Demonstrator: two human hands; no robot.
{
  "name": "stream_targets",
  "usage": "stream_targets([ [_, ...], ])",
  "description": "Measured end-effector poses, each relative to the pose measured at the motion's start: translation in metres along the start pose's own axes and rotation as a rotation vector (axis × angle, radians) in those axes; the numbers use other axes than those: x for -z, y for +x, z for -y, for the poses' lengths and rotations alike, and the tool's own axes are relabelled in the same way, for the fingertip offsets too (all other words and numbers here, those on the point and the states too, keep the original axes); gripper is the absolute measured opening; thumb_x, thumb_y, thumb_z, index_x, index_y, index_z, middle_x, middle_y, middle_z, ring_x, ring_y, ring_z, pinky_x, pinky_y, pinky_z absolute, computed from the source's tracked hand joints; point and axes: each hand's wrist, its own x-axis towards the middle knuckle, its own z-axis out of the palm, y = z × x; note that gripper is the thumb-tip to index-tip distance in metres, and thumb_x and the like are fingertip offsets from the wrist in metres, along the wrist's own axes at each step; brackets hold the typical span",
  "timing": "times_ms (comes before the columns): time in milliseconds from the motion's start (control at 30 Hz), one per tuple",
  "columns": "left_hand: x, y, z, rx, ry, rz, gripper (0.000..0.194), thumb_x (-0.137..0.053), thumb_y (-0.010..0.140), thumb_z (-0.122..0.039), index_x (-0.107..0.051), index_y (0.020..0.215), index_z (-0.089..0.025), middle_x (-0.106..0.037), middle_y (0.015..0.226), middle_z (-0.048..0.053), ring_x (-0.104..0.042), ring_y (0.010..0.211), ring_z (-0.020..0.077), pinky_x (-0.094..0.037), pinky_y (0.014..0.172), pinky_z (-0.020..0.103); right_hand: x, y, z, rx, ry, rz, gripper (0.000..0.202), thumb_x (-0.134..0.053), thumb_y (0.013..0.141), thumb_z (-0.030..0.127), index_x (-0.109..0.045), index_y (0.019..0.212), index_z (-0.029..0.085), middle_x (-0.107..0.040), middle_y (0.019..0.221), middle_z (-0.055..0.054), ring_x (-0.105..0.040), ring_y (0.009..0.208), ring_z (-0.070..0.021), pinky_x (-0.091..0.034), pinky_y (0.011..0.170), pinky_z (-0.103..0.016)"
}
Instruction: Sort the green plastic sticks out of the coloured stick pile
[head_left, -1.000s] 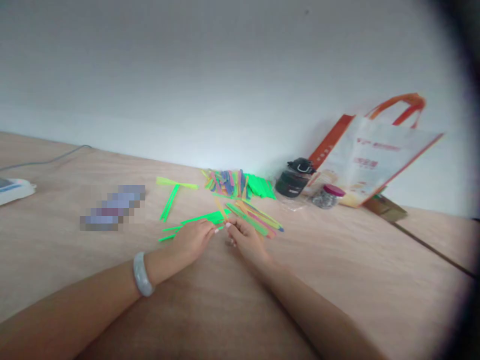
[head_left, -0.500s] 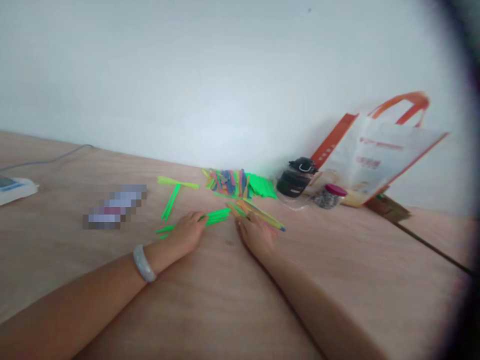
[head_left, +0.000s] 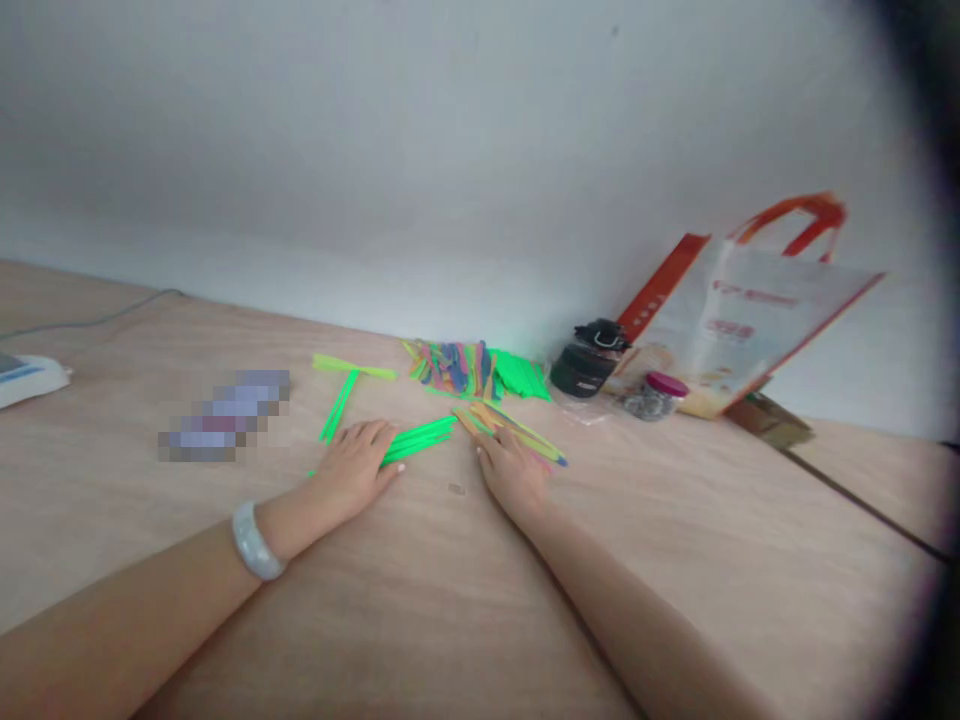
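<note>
Several bright green sticks (head_left: 424, 437) lie in a loose bundle on the table. My left hand (head_left: 352, 462) lies over their left end, palm down, with fingers outstretched and thumb apart. To the right is a bunch of orange, yellow and other coloured sticks (head_left: 536, 435). My right hand (head_left: 514, 475) grips these from above near their middle; its fingertips are partly hidden. Beyond the left hand, two or so green sticks (head_left: 340, 405) lie slanted below yellow sticks (head_left: 352, 368).
Behind the hands lie a heap of multicoloured sticks (head_left: 454, 368) and a pile of green sticks (head_left: 521, 374). A black bottle (head_left: 585, 362), a jar with a magenta lid (head_left: 656, 396) and a white-and-orange bag (head_left: 757, 320) stand right. A blurred-out item (head_left: 225, 415) lies left.
My left hand has shifted slightly left along the green sticks, its fingers now flatter and the thumb spread out. My right hand stays almost where it was on the coloured sticks.
</note>
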Motion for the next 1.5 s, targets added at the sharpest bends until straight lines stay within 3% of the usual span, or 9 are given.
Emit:
stream_targets([
  [167,0.007,-0.023,0.020,0.036,-0.011,-0.031,0.052,-0.049,0.086,-0.047,-0.045,0.129,-0.017,-0.046,0.135,0.012,-0.044,0.122,0.0287,-0.037,0.101,0.046,-0.001,-0.002,0.001,0.025,0.023,-0.041,0.033,-0.036,0.091,0.028,-0.063,0.111,0.023,-0.057,0.102,-0.010,-0.053,0.097,-0.0205,-0.041,0.077,-0.029],
  [367,0.014,-0.040,0.042,-0.114,-0.160,0.018,0.061,-0.046,0.088,-0.047,-0.030,0.139,-0.016,-0.032,0.145,0.014,-0.026,0.135,0.0279,-0.030,0.108,0.045,-0.001,-0.003,0.003,0.094,0.067,-0.102,0.035,-0.038,0.091,0.027,-0.060,0.117,0.026,-0.057,0.098,-0.009,-0.052,0.093,-0.0206,-0.042,0.078,-0.030],
  [533,0.006,-0.025,0.033,-0.153,-0.223,0.059,0.054,-0.040,0.092,-0.040,-0.028,0.140,-0.017,-0.028,0.147,0.012,-0.018,0.138,0.0252,-0.024,0.111,0.045,0.001,-0.003,0.002,0.109,0.059,-0.111,0.033,-0.039,0.090,0.027,-0.063,0.112,0.024,-0.057,0.096,-0.010,-0.051,0.093,-0.0211,-0.041,0.077,-0.030],
  [767,-0.013,0.005,0.023,-0.135,-0.253,0.044,0.048,-0.038,0.093,-0.033,-0.033,0.137,-0.015,-0.034,0.144,0.012,-0.023,0.136,0.0267,-0.026,0.110,0.047,-0.006,0.001,-0.001,0.088,0.029,-0.091,0.032,-0.038,0.091,0.025,-0.066,0.103,0.021,-0.057,0.095,-0.010,-0.051,0.091,-0.0205,-0.040,0.078,-0.030],
  [1167,-0.022,0.026,0.023,-0.178,-0.255,0.012,0.036,-0.038,0.093,-0.030,-0.049,0.124,-0.017,-0.053,0.126,0.011,-0.048,0.117,0.0210,-0.038,0.102,0.039,-0.010,0.006,-0.003,0.053,0.000,-0.091,0.032,-0.037,0.091,0.025,-0.065,0.106,0.023,-0.057,0.095,-0.011,-0.052,0.090,-0.0210,-0.040,0.073,-0.030],
  [1267,-0.014,0.032,0.025,-0.122,-0.174,-0.051,0.037,-0.038,0.093,-0.036,-0.051,0.121,-0.016,-0.054,0.123,0.011,-0.048,0.116,0.0230,-0.038,0.100,0.039,-0.007,0.007,0.001,0.106,-0.013,-0.107,0.031,-0.037,0.091,0.023,-0.065,0.104,0.022,-0.057,0.097,-0.010,-0.050,0.091,-0.0212,-0.040,0.076,-0.030],
  [1367,-0.003,0.038,0.035,0.073,-0.015,-0.123,0.033,-0.040,0.092,-0.034,-0.055,0.116,-0.016,-0.054,0.118,0.012,-0.050,0.110,0.0260,-0.043,0.093,0.041,-0.007,0.007,0.004,0.182,-0.027,-0.124,0.031,-0.037,0.090,0.020,-0.064,0.106,0.021,-0.056,0.098,-0.010,-0.049,0.092,-0.0214,-0.040,0.077,-0.031],
  [1500,0.005,0.043,0.056,0.298,0.130,-0.072,0.032,-0.045,0.088,-0.027,-0.055,0.114,-0.013,-0.055,0.110,0.014,-0.053,0.100,0.0261,-0.046,0.084,0.038,-0.009,0.009,0.008,0.246,-0.034,-0.163,0.031,-0.036,0.091,0.019,-0.063,0.104,0.019,-0.057,0.097,-0.010,-0.049,0.091,-0.0211,-0.040,0.078,-0.031],
])
